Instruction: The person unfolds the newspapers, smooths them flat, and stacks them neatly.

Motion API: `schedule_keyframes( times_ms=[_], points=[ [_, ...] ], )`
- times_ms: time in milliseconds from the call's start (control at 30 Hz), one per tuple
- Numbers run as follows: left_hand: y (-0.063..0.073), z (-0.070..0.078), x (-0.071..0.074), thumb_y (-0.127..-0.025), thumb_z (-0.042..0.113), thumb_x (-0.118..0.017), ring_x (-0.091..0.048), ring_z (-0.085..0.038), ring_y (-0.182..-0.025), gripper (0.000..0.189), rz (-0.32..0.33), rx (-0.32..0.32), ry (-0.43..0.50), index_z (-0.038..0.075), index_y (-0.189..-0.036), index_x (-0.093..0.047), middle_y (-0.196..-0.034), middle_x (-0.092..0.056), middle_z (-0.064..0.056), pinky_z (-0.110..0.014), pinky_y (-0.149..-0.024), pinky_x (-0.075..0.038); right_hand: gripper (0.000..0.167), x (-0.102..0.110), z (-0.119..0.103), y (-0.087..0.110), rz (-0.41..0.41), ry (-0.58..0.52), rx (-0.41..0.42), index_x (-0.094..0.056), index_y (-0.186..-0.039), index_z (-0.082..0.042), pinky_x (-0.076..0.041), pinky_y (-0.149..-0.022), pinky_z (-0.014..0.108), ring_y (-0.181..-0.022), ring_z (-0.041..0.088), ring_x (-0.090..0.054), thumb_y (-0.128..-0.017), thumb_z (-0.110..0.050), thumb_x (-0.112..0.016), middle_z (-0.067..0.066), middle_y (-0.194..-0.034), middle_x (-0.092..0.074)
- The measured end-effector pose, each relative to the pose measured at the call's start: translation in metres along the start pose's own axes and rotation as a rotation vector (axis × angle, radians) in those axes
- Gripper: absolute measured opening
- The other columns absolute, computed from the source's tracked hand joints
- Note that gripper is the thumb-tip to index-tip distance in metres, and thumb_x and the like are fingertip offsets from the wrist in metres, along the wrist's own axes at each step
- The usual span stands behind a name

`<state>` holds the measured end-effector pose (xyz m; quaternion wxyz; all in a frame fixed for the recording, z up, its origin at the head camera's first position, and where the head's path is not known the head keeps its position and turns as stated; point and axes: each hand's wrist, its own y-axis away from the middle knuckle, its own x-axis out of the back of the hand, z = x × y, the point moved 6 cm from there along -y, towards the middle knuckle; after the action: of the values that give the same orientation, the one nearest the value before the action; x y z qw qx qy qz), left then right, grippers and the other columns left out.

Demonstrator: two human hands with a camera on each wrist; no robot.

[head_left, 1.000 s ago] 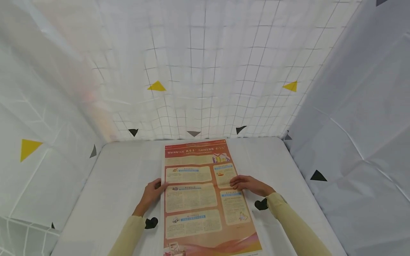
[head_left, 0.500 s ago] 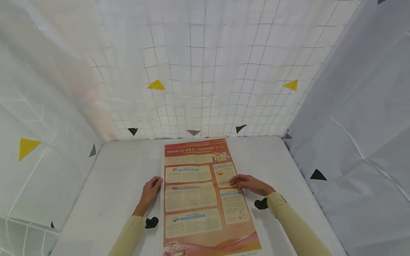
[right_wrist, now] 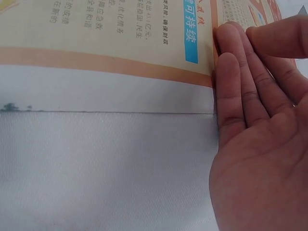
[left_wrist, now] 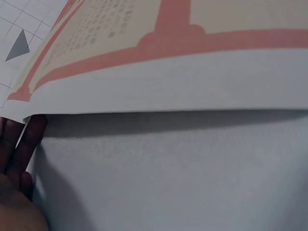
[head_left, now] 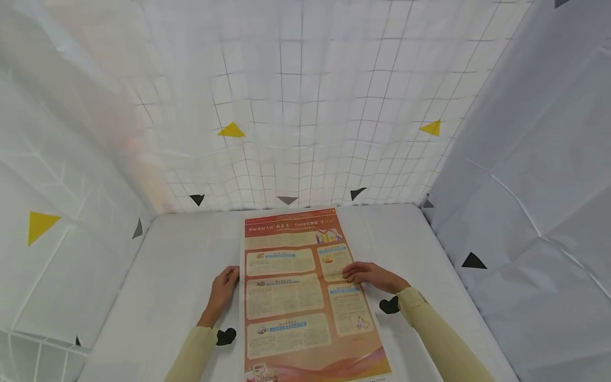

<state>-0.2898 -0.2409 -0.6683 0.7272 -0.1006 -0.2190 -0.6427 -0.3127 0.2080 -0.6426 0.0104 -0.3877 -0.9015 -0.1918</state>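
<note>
A printed newspaper sheet (head_left: 286, 297) in red, orange and cream lies lengthwise on the white table. At its left edge is my left hand (head_left: 223, 291); in the left wrist view the fingers (left_wrist: 33, 132) reach under the sheet's white margin, which stands slightly off the table. Their tips are hidden by the paper. Across the sheet, my right hand (head_left: 374, 276) rests on the right edge. The right wrist view shows its fingers (right_wrist: 228, 91) fairly straight and side by side on the print, with the thumb apart from the paper.
The white table (head_left: 167, 297) is enclosed by white sheeting, with a gridded back wall (head_left: 305, 106) and a grey right wall (head_left: 534, 185). Dark heart-shaped marks (head_left: 226, 336) lie near both wrists. Yellow triangles (head_left: 232, 130) mark the walls.
The left hand's fingers have drawn back from on top of the newspaper's left edge to beside and under it. The right hand and the sheet have stayed about where they were.
</note>
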Motion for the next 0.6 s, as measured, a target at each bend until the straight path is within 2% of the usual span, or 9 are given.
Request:
schedule_keyframes(
  times_ms=[233, 333, 500, 600],
  points=[
    [0.0013, 0.0002, 0.0004, -0.11, 0.033, -0.047, -0.062, -0.032, -0.127, 0.041, -0.006, -0.011, 0.02, 0.002, -0.133, -0.062, -0.136, -0.068, -0.02, -0.053, -0.112, -0.047, 0.044, -0.0003, 0.001, -0.0002, 0.0, -0.002, 0.002, -0.044, -0.149, 0.004, -0.045, -0.103, 0.032, -0.132, 0.028, -0.057, -0.107, -0.01, -0.049, 0.027, -0.149, -0.053],
    [0.0028, 0.0015, 0.0012, -0.11, 0.037, -0.047, -0.062, -0.03, -0.127, 0.043, -0.006, -0.01, 0.043, 0.006, -0.137, -0.057, -0.135, -0.068, -0.02, -0.05, -0.111, -0.046, 0.044, -0.0004, 0.0011, 0.0, -0.002, -0.002, 0.004, -0.044, -0.149, 0.004, -0.045, -0.103, 0.032, -0.133, 0.03, -0.056, -0.107, -0.01, -0.049, 0.028, -0.15, -0.052],
    [0.0075, 0.0044, 0.0025, -0.109, 0.04, -0.049, -0.063, -0.015, -0.107, 0.041, 0.031, -0.048, 0.083, 0.016, -0.142, -0.049, -0.122, -0.074, -0.017, -0.027, -0.099, -0.042, 0.044, 0.0001, 0.0013, 0.0004, -0.007, -0.005, 0.004, -0.043, -0.149, 0.004, -0.046, -0.103, 0.033, -0.134, 0.032, -0.056, -0.108, -0.011, -0.048, 0.028, -0.15, -0.051],
    [0.0097, 0.0069, 0.003, -0.108, 0.035, -0.052, -0.059, -0.006, -0.094, 0.037, 0.074, -0.103, 0.114, 0.013, -0.138, -0.051, -0.111, -0.075, -0.017, -0.016, -0.089, -0.039, 0.044, 0.0015, 0.0002, 0.0006, -0.006, -0.002, 0.008, -0.044, -0.149, 0.005, -0.048, -0.102, 0.033, -0.133, 0.03, -0.058, -0.108, -0.011, -0.048, 0.029, -0.149, -0.052]
  ],
)
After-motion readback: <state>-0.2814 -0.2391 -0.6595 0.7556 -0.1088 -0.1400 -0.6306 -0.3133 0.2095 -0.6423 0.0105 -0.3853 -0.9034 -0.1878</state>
